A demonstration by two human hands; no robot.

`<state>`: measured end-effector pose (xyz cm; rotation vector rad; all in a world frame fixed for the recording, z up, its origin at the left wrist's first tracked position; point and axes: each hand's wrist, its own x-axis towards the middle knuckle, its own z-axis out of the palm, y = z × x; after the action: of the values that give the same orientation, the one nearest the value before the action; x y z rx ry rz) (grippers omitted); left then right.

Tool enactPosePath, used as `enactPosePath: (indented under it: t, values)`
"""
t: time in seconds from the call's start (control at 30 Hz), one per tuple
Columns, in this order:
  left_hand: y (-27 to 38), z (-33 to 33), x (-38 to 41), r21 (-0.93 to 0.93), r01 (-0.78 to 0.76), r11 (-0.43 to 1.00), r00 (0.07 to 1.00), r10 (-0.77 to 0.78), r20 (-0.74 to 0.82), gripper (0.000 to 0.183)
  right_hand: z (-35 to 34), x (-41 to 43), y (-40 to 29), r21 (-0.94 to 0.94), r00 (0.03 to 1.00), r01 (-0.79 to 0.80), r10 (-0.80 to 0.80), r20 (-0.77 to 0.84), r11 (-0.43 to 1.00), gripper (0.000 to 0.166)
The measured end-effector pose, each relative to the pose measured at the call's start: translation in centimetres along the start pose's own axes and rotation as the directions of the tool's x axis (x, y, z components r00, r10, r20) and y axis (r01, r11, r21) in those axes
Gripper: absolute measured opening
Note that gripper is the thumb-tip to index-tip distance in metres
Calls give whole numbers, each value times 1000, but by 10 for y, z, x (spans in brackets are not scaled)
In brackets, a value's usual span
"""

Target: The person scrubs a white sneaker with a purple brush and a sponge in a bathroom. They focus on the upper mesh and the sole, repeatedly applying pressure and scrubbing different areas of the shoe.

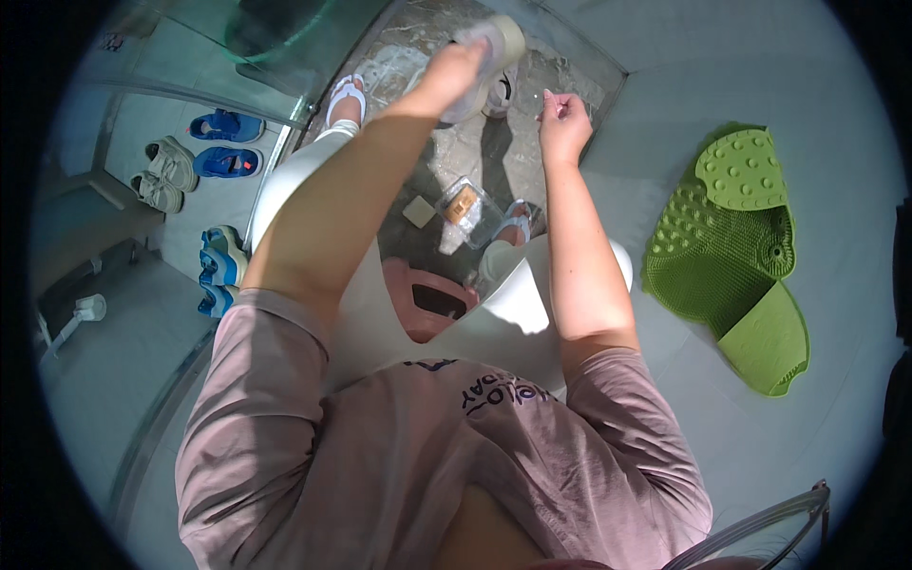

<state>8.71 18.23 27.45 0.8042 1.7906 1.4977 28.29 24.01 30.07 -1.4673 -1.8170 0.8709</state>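
My left hand (456, 71) grips a pale, motion-blurred object (509, 41), apparently a shoe with a cream sole, above the wet marble-patterned floor (399, 35). Just below it, partly covered, is a pale shoe (500, 92). To the right, my right hand (566, 127) is raised with its fingers curled together; whether something small is between them cannot be told. Between my feet lies a clear plastic tray (484, 224) bearing an orange-brown bar (462, 205), probably soap. Left of the tray is a pale square block (419, 212).
A pink plastic stool (431, 303) is beneath me. Blue shoes (226, 162), grey sneakers (171, 165) and blue-and-white footwear (222, 260) sit beyond the door track at left. A green textured silicone mat (727, 263) is at right. A glass panel (206, 50) stands upper left.
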Motion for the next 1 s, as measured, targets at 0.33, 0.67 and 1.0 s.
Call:
enactPosePath:
  t: [0.33,0.67,1.0]
  values:
    - [26,-42,-17,-492,500,713,854,-500,143,36,152,-166,185,-585,625,364,276,730,725,24]
    - [55,-72,-27,-724,532,439,797,-548,254,47,218,-241,174,-577,496,486,336,801,656,65]
    - [57,-75,-29,-780,513,358,832,-431,349,43,253,-251,243,-634,559,162,459,691,756,46]
